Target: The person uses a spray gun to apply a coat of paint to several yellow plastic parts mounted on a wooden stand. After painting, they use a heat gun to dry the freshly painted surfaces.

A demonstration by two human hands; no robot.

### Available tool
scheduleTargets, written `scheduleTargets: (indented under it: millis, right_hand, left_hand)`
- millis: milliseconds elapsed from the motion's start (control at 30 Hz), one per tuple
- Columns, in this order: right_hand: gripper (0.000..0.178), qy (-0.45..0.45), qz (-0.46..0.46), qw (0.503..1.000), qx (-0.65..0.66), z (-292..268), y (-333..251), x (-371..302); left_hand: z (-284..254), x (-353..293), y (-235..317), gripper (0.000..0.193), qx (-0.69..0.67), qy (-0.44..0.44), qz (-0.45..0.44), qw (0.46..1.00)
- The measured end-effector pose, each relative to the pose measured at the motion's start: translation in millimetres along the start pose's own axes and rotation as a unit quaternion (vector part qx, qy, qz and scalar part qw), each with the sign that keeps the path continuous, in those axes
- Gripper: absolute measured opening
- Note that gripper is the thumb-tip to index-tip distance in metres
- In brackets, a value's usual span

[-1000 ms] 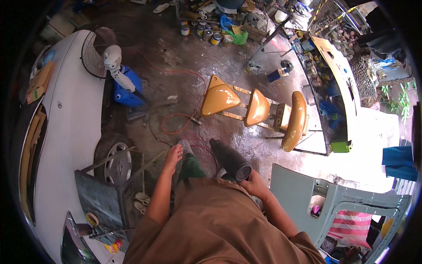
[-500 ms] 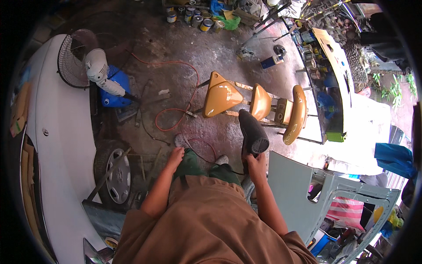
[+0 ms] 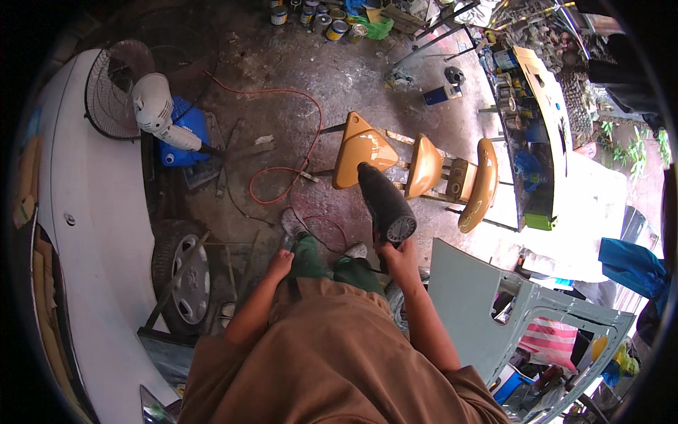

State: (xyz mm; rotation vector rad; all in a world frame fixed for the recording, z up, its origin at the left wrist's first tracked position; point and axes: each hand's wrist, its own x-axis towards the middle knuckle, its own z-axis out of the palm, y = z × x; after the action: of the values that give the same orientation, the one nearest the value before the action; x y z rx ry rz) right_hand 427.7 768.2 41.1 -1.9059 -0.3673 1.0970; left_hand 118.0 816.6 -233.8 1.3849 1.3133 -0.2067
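My right hand [image 3: 400, 261] is wrapped round the handle of a black hair dryer [image 3: 387, 205]. Its nozzle points away from me, over the edge of a glossy tan-orange triangular panel [image 3: 364, 152]. Farther right along the same metal stand lie a smaller curved tan-orange piece [image 3: 424, 167], a small boxy part [image 3: 460, 180] and a long curved piece [image 3: 482, 185]. My left hand [image 3: 281, 263] hangs by my left thigh, fingers curled in, with nothing seen in it.
An orange hose [image 3: 320, 120] loops over the floor. At left are a white car [image 3: 99, 212], a wheel [image 3: 189, 279], a fan [image 3: 152, 106] and a blue container [image 3: 180, 134]. A grey vehicle door [image 3: 470, 290] stands at right; several paint cans [image 3: 337, 30] lie far off.
My right hand has carried the hair dryer left, from near the smaller curved piece to the triangular panel. My left hand has dropped slightly toward me.
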Motion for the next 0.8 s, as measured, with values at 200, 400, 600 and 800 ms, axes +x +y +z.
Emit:
scheduleTargets:
  millis: [200,400,600,800]
  right_hand:
    - [0.031,0.045,0.053,0.998,0.013,0,-6,-18]
    - [0.026,0.060,-0.008,0.998,-0.005,-11,-12,-8]
    - [0.028,0.013,-0.013,1.000,-0.012,2,-8,-23]
    - [0.028,-0.067,0.051,0.995,-0.049,-18,40,-54]
  left_hand:
    - [1,7,-41,0.037,0.004,-0.003,-0.034,0.999]
    - [-5,7,-56,0.040,0.018,-0.036,-0.107,0.993]
    - [-1,16,-83,0.040,0.047,-0.016,-0.075,0.996]
    - [-10,24,-63,0.038,0.040,-0.030,-0.090,0.995]
